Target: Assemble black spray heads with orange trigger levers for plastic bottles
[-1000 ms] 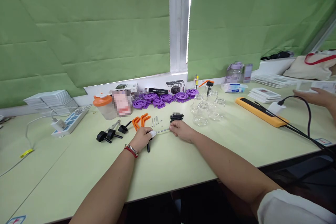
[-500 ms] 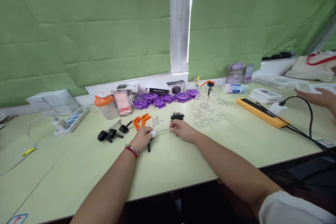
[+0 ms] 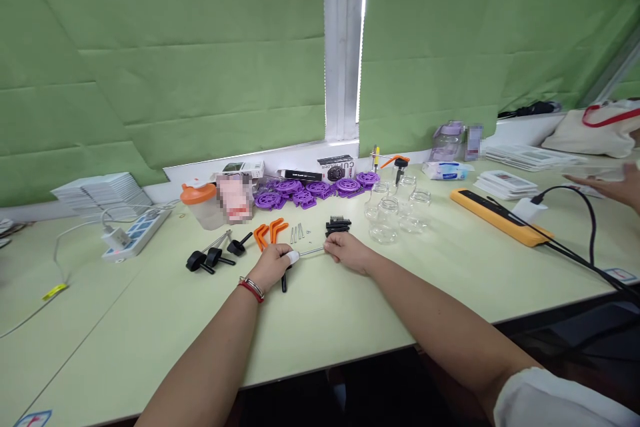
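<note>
Holding a thin silver metal rod level just above the pale green bench, the left hand and right hand each clench one end. Beyond the fingers, loose silver pins, orange plastic brackets and black knobbed parts lie unassembled.

You can read "CUP HOLDER" in white letters on the black box standing by the window sill. The flat black box beside it carries a white line of print too small for you to read.
</note>
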A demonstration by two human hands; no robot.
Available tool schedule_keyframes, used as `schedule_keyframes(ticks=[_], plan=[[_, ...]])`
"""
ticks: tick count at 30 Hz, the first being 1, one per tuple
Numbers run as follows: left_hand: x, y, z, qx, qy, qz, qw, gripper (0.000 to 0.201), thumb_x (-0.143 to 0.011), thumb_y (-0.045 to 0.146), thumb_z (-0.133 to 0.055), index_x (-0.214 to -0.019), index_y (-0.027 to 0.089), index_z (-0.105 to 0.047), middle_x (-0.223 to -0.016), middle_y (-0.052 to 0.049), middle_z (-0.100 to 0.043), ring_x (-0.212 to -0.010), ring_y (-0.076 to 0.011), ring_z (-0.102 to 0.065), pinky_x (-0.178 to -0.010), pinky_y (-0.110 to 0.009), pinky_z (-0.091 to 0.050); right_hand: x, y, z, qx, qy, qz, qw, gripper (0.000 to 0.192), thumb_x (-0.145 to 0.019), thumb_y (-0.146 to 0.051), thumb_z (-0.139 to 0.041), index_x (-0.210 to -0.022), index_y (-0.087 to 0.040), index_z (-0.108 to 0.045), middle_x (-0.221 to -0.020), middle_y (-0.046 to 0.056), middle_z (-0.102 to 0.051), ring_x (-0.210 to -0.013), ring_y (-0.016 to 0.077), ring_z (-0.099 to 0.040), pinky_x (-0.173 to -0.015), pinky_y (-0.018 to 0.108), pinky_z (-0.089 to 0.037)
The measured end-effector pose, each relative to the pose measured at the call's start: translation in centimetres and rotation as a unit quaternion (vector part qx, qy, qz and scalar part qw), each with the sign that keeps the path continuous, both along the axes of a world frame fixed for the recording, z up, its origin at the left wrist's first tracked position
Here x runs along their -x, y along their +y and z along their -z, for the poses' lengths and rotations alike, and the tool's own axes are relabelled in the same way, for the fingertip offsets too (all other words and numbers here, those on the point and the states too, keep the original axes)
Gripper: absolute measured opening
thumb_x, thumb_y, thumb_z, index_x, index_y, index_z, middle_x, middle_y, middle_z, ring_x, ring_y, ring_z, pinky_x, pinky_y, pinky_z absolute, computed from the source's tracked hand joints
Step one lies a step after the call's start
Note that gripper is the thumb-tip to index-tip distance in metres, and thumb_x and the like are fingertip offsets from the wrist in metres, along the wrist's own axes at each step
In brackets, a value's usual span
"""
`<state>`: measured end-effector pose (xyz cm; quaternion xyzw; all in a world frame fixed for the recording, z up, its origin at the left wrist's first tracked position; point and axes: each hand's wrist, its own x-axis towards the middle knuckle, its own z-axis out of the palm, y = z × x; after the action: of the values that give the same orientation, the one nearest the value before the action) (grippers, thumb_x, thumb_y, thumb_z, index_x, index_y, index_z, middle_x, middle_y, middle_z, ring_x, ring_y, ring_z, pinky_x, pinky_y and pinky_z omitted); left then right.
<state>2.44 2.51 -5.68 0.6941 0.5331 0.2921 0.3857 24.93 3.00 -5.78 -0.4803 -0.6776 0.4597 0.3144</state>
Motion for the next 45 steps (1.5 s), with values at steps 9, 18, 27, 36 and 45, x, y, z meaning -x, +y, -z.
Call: schedule_keyframes(ticks=[9,18,27,36,45], plan=[[0.00,0.08,0.00,-0.002,0.006,-0.003,1.000,0.023,-0.074,0.037,-0.053,-0.064,0.016,-0.056,-0.059,0.001,-0.041,-0.056,-0.0116,-0.038,-0.057,-0.027,-0.029,-0.05,0.20,0.22,0.007,0.040,0.002,0.999,0.016,-0.079,-0.033,-0.054,-0.077,-0.017,-0.053,-0.055,-0.005,-0.047,-0.052,0.0094,-0.042,-0.056,0.024,-0.034],[-0.01,-0.03,-0.07,0.002,0.005,0.000,1.000,0.024,-0.074,0.038,-0.053,-0.063,0.017,-0.055,-0.058,0.002,-0.040,-0.055,-0.0110,-0.036,-0.055,-0.026,-0.028,-0.24,0.53,0.74,0.009,0.037,-0.012,0.999,0.012,-0.077,-0.029,-0.056,-0.078,-0.017,-0.054,-0.055,-0.005,-0.047,-0.052,0.0094,-0.042,-0.055,0.023,-0.033],[-0.04,-0.01,-0.16,0.001,0.009,0.000,1.000,0.023,-0.074,0.036,-0.052,-0.062,0.017,-0.055,-0.058,0.002,-0.038,-0.054,-0.0110,-0.036,-0.056,-0.026,-0.029,-0.13,0.29,0.44,0.004,0.006,-0.002,1.000,0.022,-0.081,-0.036,-0.051,-0.071,-0.017,-0.054,-0.053,-0.004,-0.048,-0.051,0.0095,-0.037,-0.055,0.024,-0.031],[0.09,0.25,0.18,0.004,-0.006,-0.004,1.000,0.022,-0.074,0.034,-0.054,-0.061,0.016,-0.055,-0.057,0.003,-0.038,-0.053,-0.0102,-0.035,-0.054,-0.026,-0.029,-0.08,0.34,0.57,-0.003,0.023,-0.009,1.000,0.021,-0.081,-0.036,-0.052,-0.074,-0.017,-0.054,-0.055,-0.004,-0.047,-0.052,0.0098,-0.041,-0.057,0.025,-0.033],[-0.05,0.05,0.11,0.001,-0.009,-0.003,1.000,0.022,-0.074,0.034,-0.055,-0.062,0.016,-0.056,-0.056,0.002,-0.040,-0.054,-0.0107,-0.035,-0.054,-0.025,-0.027,0.00,0.39,0.65,-0.006,0.027,-0.018,0.999,0.013,-0.077,-0.030,-0.054,-0.076,-0.018,-0.052,-0.055,-0.005,-0.045,-0.052,0.0096,-0.041,-0.055,0.024,-0.032]])
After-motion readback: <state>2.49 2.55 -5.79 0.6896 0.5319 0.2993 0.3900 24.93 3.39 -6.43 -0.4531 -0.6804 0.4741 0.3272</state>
